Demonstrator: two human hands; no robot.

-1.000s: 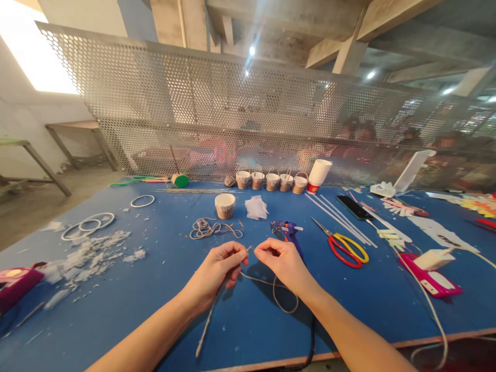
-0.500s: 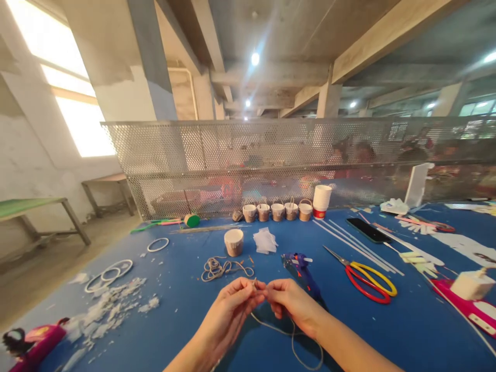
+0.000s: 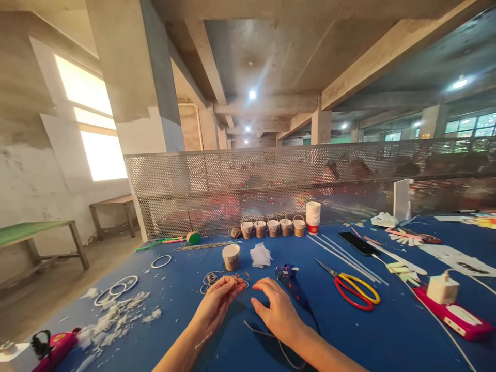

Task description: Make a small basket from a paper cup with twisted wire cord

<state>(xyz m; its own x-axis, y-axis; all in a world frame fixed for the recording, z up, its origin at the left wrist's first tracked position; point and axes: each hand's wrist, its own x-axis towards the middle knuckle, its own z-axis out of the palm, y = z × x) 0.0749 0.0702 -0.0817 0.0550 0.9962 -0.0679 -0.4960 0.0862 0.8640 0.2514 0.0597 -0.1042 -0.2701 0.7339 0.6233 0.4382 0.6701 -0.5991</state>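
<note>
Thumb and fingers of my left hand [image 3: 221, 302] are pinched together over the table, near a coil of twine [image 3: 210, 281]; a bit of twine seems to show at the fingertips. My right hand [image 3: 277, 310] is just to the right, thumb and fingers apart, nothing between them. A loose cord [image 3: 284, 352] runs below and partly behind the right hand. Beyond the hands stands a wrapped cup [image 3: 231, 258], with a stack of white translucent pieces [image 3: 261, 255] beside it. The blue glue gun [image 3: 290, 281] lies right of my right hand.
Scissors [image 3: 354, 290], white sticks [image 3: 344, 258] and a phone [image 3: 358, 243] lie at the right. Small bucket-like cups [image 3: 273, 228] and stacked paper cups [image 3: 313, 217] line the mesh screen [image 3: 259, 196]. White scraps [image 3: 120, 320] and rings [image 3: 123, 289] are at the left. Pink power strips sit at both sides.
My hands have come apart; the right one has opened and released the twine, while the left stays pinched. The view has tilted up and shifted slightly, and the cord lies lower.
</note>
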